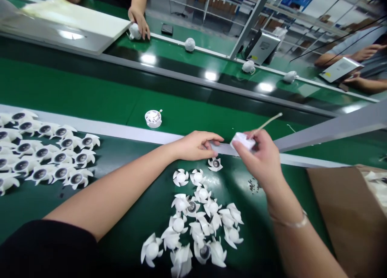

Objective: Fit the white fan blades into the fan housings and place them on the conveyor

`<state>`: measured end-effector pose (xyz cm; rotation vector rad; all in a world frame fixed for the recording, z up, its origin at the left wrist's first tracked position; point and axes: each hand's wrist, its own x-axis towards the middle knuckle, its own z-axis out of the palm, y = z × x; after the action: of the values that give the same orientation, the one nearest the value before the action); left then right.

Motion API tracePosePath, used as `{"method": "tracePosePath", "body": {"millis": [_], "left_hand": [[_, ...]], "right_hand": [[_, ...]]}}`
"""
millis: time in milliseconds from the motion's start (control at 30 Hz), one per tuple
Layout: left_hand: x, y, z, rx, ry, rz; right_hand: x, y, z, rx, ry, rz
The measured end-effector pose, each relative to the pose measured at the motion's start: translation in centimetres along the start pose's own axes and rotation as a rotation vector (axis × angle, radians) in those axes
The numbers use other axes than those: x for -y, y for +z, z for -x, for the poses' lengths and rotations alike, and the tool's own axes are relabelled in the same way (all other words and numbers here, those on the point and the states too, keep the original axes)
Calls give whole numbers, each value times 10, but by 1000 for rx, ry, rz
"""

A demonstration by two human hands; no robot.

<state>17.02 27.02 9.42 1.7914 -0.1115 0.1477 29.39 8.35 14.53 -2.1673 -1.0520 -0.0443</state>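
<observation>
My right hand (263,153) is closed on a small white part (243,141) from which a pale cable sticks out to the upper right. My left hand (199,145) is beside it on the left, its fingers apart and pointing right, with nothing seen between them. Just under the left fingertips a white fan wheel (215,164) lies with its dark hub side up. Nearer to me is a loose pile of several white fan wheels (202,194). Right of the pile lie tiny dark pieces (254,186), like screws.
Rows of fan wheels (42,153) stand at the left. A round white housing (153,119) sits beyond the pale rail. At the right are a cardboard box (335,205) and a slanting metal post (329,126). Across the line, a person's hand (139,21) touches a white part.
</observation>
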Motion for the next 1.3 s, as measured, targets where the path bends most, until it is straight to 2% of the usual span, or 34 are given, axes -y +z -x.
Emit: {"method": "tracePosePath", "body": {"millis": [100, 167, 233, 433, 567, 700, 900, 1133, 1200, 1300], "left_hand": [[3, -1, -3, -85, -74, 172], [2, 0, -3, -110, -87, 229], [1, 1, -1, -115, -75, 227], [-5, 2, 2, -91, -51, -73], [-9, 1, -2, -59, -135, -148], [-13, 3, -7, -57, -225, -168], [-19, 6, -3, -30, -192, -195], [-20, 8, -1, -66, -193, -238], [-20, 2, 0, -30, -236, -197], [-24, -12, 4, 165, -263, -138]], "right_hand": [[-1, -6, 46, 58, 22, -224], [2, -2, 64, 55, -43, -225], [7, 3, 71, 46, -123, -204], [8, 15, 70, 128, -385, -25], [5, 20, 73, 83, -322, 29], [6, 19, 70, 105, -284, 4], [3, 18, 69, 103, -303, -4], [-5, 15, 67, 152, -263, -77], [-7, 15, 61, 200, -312, -62], [-11, 14, 48, 190, -363, 15]]}}
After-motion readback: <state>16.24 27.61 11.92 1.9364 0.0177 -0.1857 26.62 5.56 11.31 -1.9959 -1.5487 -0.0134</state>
